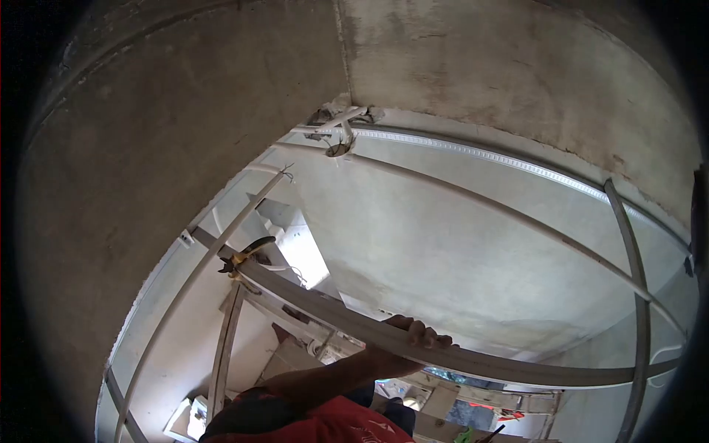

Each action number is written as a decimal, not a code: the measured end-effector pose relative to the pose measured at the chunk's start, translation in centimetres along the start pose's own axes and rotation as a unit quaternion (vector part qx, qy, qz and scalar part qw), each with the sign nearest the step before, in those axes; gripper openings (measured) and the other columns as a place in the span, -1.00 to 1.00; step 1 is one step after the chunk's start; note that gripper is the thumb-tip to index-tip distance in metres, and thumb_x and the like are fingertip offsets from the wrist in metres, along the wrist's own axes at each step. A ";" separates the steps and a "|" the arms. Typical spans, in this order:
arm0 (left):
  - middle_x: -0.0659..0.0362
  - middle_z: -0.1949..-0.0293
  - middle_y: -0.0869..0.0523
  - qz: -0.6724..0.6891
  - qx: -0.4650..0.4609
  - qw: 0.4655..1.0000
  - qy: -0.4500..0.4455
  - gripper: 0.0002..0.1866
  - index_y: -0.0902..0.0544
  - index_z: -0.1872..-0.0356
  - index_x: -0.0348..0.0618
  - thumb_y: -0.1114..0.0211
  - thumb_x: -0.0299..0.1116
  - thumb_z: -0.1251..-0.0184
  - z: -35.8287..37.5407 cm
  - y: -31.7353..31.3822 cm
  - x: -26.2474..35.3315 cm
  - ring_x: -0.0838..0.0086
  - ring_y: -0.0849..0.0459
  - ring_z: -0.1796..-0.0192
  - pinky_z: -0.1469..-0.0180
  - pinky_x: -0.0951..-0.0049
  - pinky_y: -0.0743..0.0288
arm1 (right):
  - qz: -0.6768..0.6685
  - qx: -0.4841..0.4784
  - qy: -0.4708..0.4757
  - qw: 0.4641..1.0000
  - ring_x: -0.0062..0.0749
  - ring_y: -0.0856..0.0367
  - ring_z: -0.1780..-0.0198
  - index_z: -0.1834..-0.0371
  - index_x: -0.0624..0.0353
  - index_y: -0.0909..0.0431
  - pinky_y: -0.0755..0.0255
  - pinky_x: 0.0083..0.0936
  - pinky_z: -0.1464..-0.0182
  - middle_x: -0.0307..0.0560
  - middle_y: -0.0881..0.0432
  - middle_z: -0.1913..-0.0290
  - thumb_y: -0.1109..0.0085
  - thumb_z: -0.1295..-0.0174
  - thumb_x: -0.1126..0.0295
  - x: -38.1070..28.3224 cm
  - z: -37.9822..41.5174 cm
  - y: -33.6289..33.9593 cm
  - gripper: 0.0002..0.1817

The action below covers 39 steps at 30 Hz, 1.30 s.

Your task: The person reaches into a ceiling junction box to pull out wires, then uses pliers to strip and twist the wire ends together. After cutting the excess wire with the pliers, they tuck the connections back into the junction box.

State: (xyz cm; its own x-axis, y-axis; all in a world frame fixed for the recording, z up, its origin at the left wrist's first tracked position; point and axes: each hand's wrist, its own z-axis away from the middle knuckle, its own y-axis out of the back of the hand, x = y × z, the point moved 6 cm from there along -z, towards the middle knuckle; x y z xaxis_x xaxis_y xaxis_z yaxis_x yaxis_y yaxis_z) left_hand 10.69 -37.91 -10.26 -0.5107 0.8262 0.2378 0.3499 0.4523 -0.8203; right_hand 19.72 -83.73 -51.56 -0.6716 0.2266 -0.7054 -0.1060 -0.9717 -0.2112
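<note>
**Hand on a ceiling-frame channel, seen from the head camera**

The view takes in a grid of pale metal channels set beneath a rough concrete wall (185,148).

One long, curved metal channel (517,365) runs from the left middle of the view down to the lower right.

A bare arm rises from a red shirt (325,422) at the bottom edge. Coming from the left of the shirt, it reads as the left hand (415,336).

The fingers (432,340) are curled over the upper edge of the metal channel, closed on it in a grip. The thumb is hidden behind the metal.

The right hand does not appear.

Further left along the same channel, well apart from the hand, a pair of pliers (235,263) with yellow-marked handles sits at the joint where a thin cross rod (185,284) passes over.

A second slim rod (473,199) spans the view above the hand, and an upright channel (636,295) stands at the right, meeting the held channel near its far end.

At the top, a perforated edge trim (480,153) follows the wall, with short wire ends (338,144) hanging from a broken patch of plaster.

Below the frame, boxes and small objects lie far beneath, too blurred to identify.
</note>
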 end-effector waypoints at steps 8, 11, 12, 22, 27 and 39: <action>0.07 -0.41 -0.58 -0.122 0.313 0.916 0.222 -0.36 -0.54 -0.39 -0.19 0.00 0.15 -0.65 7.2 3.6 0.4 0.13 -0.53 -0.45 -0.43 -0.07 -0.47 | 0.135 -0.037 0.212 0.967 -0.22 -0.63 0.09 -0.25 0.20 -0.42 -0.61 -0.16 -0.06 0.04 -0.64 0.05 -0.08 -0.48 0.23 -24.9 9.3 -10.1 -0.61; 0.11 -0.28 -0.70 -0.326 0.221 0.843 0.367 -0.45 -0.68 -0.24 -0.15 -0.18 0.11 -0.55 8.1 -0.8 1.9 0.24 -0.68 -0.29 -0.34 0.09 -0.54 | 0.191 -0.055 0.312 0.929 -0.22 -0.63 0.06 -0.34 0.22 -0.38 -0.60 -0.19 -0.08 0.07 -0.63 -0.01 -0.09 -0.50 0.23 -32.7 13.4 -13.8 -0.55; 0.12 -0.26 -0.72 -0.380 0.141 0.824 0.396 -0.48 -0.69 -0.22 -0.12 -0.20 0.09 -0.54 7.9 -3.3 2.7 0.25 -0.70 -0.27 -0.33 0.10 -0.55 | 0.217 -0.069 0.347 0.910 -0.22 -0.64 0.05 -0.37 0.22 -0.37 -0.59 -0.20 -0.08 0.07 -0.62 -0.03 -0.09 -0.50 0.24 -35.3 14.7 -15.2 -0.53; 0.11 0.14 -0.81 -0.664 0.216 0.687 -0.202 -0.76 -0.74 0.04 -0.31 -0.30 -0.37 -0.41 -9.8 -14.2 27.2 0.41 -0.78 0.07 -0.05 0.38 -0.65 | 0.095 -0.361 0.514 0.772 -0.54 -0.64 0.25 -0.56 0.28 -0.30 -0.52 -0.66 0.35 0.01 -0.64 -0.11 -0.10 -0.51 0.35 -45.2 24.9 -34.4 -0.42; 0.13 0.19 -0.81 -0.717 0.444 0.470 -0.259 -0.79 -0.75 0.03 -0.20 -0.27 -0.40 -0.41 -12.6 -3.7 40.9 0.52 -0.76 0.17 0.12 0.43 -0.63 | 0.158 -0.271 0.472 0.824 -0.41 -0.66 -0.01 -0.52 0.28 -0.30 -0.54 -0.67 0.29 0.02 -0.58 -0.23 -0.03 -0.59 0.30 -43.9 26.3 -40.5 -0.48; 0.09 0.16 -0.87 -0.875 0.319 0.362 -0.046 -0.77 -0.83 0.06 -0.15 -0.29 -0.32 -0.43 -15.0 4.2 47.3 0.34 -0.82 0.09 -0.02 0.28 -0.65 | 0.385 -0.266 0.697 0.542 0.02 -0.54 -0.44 -0.51 0.34 -0.23 -0.49 -0.14 -0.45 0.31 -0.46 -0.48 0.09 -0.54 0.69 -38.7 22.2 -43.9 -0.51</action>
State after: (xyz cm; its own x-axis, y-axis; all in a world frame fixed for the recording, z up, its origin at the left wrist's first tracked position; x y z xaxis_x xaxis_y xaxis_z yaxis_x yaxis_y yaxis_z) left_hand -0.20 8.14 5.31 0.4537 -0.5651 0.6891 -0.8099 0.0613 0.5834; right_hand 34.05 -51.29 0.03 0.8817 -0.0419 -0.4700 0.2883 -0.7407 0.6068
